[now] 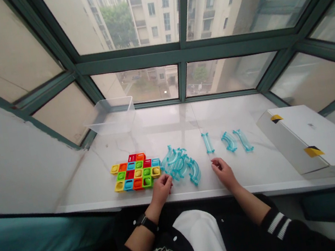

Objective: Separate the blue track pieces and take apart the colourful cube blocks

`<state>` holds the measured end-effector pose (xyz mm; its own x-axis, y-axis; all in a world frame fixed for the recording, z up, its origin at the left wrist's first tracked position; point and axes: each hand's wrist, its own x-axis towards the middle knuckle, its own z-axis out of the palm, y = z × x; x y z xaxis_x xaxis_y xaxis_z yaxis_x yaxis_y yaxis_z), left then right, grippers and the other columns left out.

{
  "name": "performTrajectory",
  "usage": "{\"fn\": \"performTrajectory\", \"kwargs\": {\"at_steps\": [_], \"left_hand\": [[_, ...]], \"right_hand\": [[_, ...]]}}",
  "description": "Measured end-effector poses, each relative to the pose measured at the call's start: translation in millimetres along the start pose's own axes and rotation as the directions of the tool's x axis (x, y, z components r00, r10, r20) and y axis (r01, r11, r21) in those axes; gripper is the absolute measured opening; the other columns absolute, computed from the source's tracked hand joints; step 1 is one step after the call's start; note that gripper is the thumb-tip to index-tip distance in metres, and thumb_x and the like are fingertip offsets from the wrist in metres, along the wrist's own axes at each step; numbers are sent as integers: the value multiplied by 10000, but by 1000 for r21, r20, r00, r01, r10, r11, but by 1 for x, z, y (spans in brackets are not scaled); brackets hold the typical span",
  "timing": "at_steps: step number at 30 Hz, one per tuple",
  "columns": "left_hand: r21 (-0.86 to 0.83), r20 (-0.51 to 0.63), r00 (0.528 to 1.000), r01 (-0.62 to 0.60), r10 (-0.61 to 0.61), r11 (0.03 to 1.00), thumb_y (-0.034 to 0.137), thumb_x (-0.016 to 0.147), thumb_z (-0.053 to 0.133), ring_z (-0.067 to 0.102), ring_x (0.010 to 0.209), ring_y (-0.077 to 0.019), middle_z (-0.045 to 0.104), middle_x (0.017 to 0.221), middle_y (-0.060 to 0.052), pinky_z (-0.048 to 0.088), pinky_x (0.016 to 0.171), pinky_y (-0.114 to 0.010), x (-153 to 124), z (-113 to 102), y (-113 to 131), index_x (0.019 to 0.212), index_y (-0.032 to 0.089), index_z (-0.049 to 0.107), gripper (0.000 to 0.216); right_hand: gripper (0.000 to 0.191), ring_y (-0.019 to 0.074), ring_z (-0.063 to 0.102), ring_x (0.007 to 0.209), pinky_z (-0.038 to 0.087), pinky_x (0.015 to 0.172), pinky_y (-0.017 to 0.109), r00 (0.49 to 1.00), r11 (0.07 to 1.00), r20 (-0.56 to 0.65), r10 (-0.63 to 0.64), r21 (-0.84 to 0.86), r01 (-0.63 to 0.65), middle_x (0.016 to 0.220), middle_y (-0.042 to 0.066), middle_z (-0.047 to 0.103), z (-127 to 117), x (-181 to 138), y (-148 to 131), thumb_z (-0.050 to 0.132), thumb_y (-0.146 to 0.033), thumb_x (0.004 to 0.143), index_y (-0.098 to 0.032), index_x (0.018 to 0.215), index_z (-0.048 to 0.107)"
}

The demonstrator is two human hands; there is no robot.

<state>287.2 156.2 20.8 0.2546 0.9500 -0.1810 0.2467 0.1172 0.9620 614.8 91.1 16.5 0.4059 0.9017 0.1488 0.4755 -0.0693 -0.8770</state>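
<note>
A flat block of coloured plastic tiles (136, 172), red, orange, yellow, green and blue, lies on the white marble sill (256, 171). Right of it is a heap of clear blue curved track pieces (180, 164). My left hand (162, 189) rests by the heap's near left edge with fingers curled, touching the pieces; what it holds, if anything, is hidden. My right hand (223, 172) lies on the sill to the heap's right, fingers loosely curled, nothing seen in them. Three more blue track pieces (229, 141) lie apart beyond my right hand.
A clear plastic tub (111, 116) stands at the back left of the sill against the window. A white box with yellow tape corners (301, 139) sits at the right. Green window frames (175, 53) enclose the sill on three sides.
</note>
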Motion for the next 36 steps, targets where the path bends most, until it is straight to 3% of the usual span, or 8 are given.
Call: {"fn": "performTrajectory", "kwargs": {"at_steps": [2,5,9,15,21,29,36], "left_hand": [[39,14,999,-29,29,999,610,884,599,525,496,-130,585,635,37,400,479,-236,0,2,2,816,212,594,403],[104,16,995,-95,94,990,551,890,609,571,590,-148,607,687,22,435,554,-245,0,4,4,868,209,626,343],[164,20,989,-149,148,975,489,914,590,578,645,-150,616,735,11,443,615,-252,-1,4,4,880,206,617,286],[130,-13,994,-110,113,985,502,878,628,588,664,-155,632,785,0,459,619,-255,-2,4,7,961,209,611,305],[125,-20,996,-88,91,988,497,844,665,599,671,-160,650,816,0,477,622,-264,-4,5,14,1123,222,646,392],[121,-25,994,-102,106,987,471,833,690,613,688,-167,658,810,-4,490,636,-268,-4,4,13,1134,224,680,390],[131,45,989,-144,139,981,453,894,625,608,690,-152,678,856,-24,475,637,-252,-1,4,1,1148,194,684,367]], "right_hand": [[324,239,647,857,548,780,382,988,997,130,-79,15,78,981,76,683,6,-9,-16,583,-431,934,-237,1180,666],[438,231,638,898,556,836,396,927,978,327,-185,-29,205,1069,76,660,15,-17,-39,650,-414,922,-289,1341,638],[528,211,630,859,561,851,386,878,963,440,-190,-91,254,1072,57,632,25,-21,-55,735,-398,871,-322,1383,630],[292,213,633,903,534,848,367,872,956,436,-221,-78,281,1007,40,638,33,-19,-47,725,-264,838,-258,1128,683],[219,193,624,831,534,747,327,907,975,372,-198,-22,221,952,38,639,32,-18,-39,690,-308,857,-235,1060,654],[303,213,669,758,575,749,370,967,977,254,-1,206,-53,798,2,665,33,-20,-35,682,-514,883,-255,1024,614],[454,274,747,998,598,918,469,961,866,247,127,445,-229,932,45,749,36,-19,-26,671,-653,859,-252,1047,574]]}}
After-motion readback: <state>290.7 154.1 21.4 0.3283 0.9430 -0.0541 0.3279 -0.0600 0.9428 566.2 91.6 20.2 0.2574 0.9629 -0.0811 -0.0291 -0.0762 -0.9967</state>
